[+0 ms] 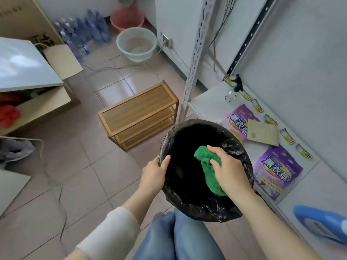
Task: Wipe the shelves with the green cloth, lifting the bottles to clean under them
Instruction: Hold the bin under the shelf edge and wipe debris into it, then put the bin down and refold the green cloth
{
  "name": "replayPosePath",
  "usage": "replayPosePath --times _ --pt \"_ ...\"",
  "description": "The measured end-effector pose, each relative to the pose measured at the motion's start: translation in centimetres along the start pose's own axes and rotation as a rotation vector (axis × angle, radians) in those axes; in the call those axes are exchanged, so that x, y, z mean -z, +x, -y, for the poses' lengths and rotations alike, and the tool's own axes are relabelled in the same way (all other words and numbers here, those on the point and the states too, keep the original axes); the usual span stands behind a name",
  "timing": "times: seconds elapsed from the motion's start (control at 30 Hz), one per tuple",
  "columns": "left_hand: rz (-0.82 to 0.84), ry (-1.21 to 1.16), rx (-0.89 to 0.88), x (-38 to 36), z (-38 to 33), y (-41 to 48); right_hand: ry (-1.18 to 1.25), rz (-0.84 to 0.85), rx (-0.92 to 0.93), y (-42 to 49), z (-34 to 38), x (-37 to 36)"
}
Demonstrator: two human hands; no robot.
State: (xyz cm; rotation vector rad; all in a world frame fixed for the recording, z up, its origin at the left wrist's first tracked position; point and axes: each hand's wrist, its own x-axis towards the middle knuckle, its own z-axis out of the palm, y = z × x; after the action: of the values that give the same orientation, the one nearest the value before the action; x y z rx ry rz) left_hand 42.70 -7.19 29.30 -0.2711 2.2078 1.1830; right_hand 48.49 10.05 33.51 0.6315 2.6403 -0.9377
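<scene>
My right hand (228, 170) grips the green cloth (211, 177) over the mouth of a bin lined with a black bag (187, 203). My left hand (155, 174) holds the bin's left rim, thumb hooked over the edge. The white shelf (210, 98) lies to the right, level with the bin. On it lie two purple detergent pouches (279, 171), a brown card (263, 132) and small clutter at the back. A blue bottle (323, 224) shows at the lower right edge.
A low wooden rack (139, 113) stands on the tiled floor ahead. Two basins (137, 44), a cluster of water bottles (82, 32) and cardboard boxes (62, 61) sit further back left. The shelf's perforated metal post (193, 62) rises beside the bin. Cables trail across the floor.
</scene>
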Motion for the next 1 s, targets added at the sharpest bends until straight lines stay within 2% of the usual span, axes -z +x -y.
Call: replayPosePath --times 0.07,0.27,0.37,0.47,0.7,0.8,0.93,1.0 --pt "-0.004 0.001 0.042 -0.1 0.3 3.2 -0.025 0.078 -0.018 3.3 0.6 -1.6" --pt "-0.049 -0.068 0.174 -0.9 1.6 12.1 0.020 0.157 -0.119 13.6 1.6 -6.2" --pt "-0.071 -0.109 0.225 -2.1 3.7 17.4 0.069 0.125 -0.195 18.9 0.1 -9.0" --pt "-0.089 -0.098 0.269 -4.5 7.5 24.5 0.102 0.168 -0.231 25.0 -3.1 -13.9" --pt "-0.046 -0.013 0.263 -10.9 15.3 41.7 0.204 0.048 -0.403 39.0 -11.7 -25.9" --pt "-0.032 -0.011 0.235 -12.9 16.6 46.2 0.202 -0.007 -0.367 42.6 -13.9 -28.8" --pt "-0.021 -0.040 0.219 -14.9 17.3 50.2 0.311 -0.031 -0.444 45.5 -16.3 -31.2" --pt "-0.010 -0.052 0.220 -15.6 17.5 51.3 0.281 -0.046 -0.441 46.3 -17.1 -31.7"
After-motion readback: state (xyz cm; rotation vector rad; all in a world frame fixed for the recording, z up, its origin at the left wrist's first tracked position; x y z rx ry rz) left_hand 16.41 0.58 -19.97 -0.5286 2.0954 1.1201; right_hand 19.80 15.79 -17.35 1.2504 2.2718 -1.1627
